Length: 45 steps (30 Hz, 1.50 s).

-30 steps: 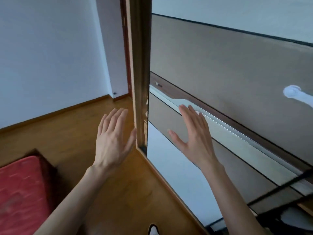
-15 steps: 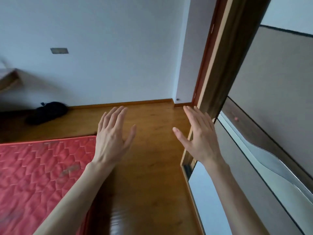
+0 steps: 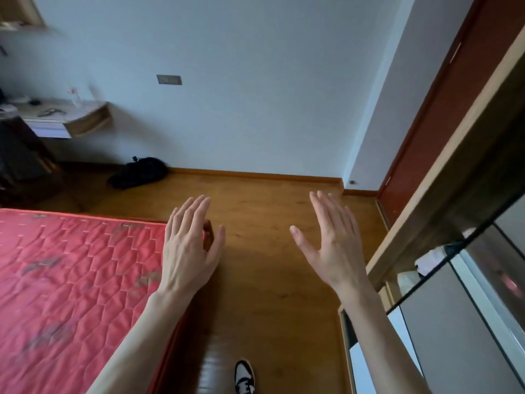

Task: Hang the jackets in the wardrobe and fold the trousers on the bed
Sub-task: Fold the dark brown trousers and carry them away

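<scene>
Red quilted mattress (image 3: 71, 280) of the bed at lower left, bare of clothing in view; wardrobe (image 3: 460, 223) with sliding door along the right edge. Left hand (image 3: 189, 248) raised over the mattress corner, fingers straight and close, holding nothing; right hand (image 3: 332, 245) raised near the wardrobe frame, fingers straight, thumb spread, likewise holding nothing. Beyond: wooden floor (image 3: 270, 294); black bag (image 3: 139, 172) by the wall; wall-mounted shelf (image 3: 68, 120) upper left; black-and-white shoe (image 3: 244, 378) at bottom.

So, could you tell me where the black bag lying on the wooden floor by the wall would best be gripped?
Probably at the small dark loop at the upper left end of the black bag, reached from above: the bag is slumped flat on the wooden floor, so little else stands proud. Blur hides finer detail.
</scene>
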{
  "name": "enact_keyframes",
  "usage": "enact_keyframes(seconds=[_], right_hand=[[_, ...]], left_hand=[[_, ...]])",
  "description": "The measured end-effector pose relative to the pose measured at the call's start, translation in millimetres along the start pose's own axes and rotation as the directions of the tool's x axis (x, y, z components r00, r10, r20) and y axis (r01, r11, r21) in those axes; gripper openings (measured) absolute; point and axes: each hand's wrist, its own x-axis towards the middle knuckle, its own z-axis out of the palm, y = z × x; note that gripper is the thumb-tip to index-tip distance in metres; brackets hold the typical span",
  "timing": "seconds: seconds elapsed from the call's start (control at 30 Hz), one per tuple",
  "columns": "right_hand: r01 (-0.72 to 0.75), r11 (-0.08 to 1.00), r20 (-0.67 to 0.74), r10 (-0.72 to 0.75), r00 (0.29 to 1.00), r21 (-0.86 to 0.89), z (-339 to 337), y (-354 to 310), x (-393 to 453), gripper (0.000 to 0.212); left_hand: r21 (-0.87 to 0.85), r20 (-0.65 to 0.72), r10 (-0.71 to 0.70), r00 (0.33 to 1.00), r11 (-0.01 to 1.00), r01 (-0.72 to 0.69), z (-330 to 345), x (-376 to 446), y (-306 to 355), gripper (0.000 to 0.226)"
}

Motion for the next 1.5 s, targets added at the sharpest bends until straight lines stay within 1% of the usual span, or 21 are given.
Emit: enact_keyframes(seconds=[0.27, 0.53, 0.73, 0.97, 1.03, 1.3, 1.5], right_hand=[[0.031, 0.999, 0.045, -0.032, 0.999, 0.008, 69, 8, 107, 0.079], [0.139, 0.99, 0.029, -0.14, 0.99, 0.037, 138, -15, 234, 0.078], [0.206, 0.976, 0.052, -0.21, 0.976, 0.07, 193, -24, 316, 0.076], [0.273, 0.954, 0.065, -0.283, 0.957, 0.125, 277, -20, 422, 0.076], [0.298, 0.944, 0.07, -0.309, 0.948, 0.14, 305, -14, 459, 0.076], [0.386, 0.894, 0.119, -0.419, 0.9, 0.226, 397, 4, 617, 0.076], [0.43, 0.853, 0.14, -0.484, 0.864, 0.297, 461, -7, 712, 0.076]], left_hand=[[0.021, -0.028, -0.054, 0.998, 0.998, 0.055, 40, 86, -68, 0.061], [0.067, -0.075, -0.087, 0.993, 0.993, 0.092, 72, 182, -132, 0.061], [0.104, -0.092, -0.114, 0.989, 0.987, 0.124, 100, 241, -173, 0.061], [0.156, -0.134, -0.157, 0.979, 0.972, 0.177, 153, 325, -230, 0.062], [0.177, -0.154, -0.16, 0.975, 0.966, 0.187, 173, 357, -249, 0.063], [0.258, -0.193, -0.254, 0.948, 0.919, 0.299, 244, 479, -310, 0.062], [0.294, -0.248, -0.332, 0.91, 0.869, 0.397, 274, 550, -354, 0.061]])
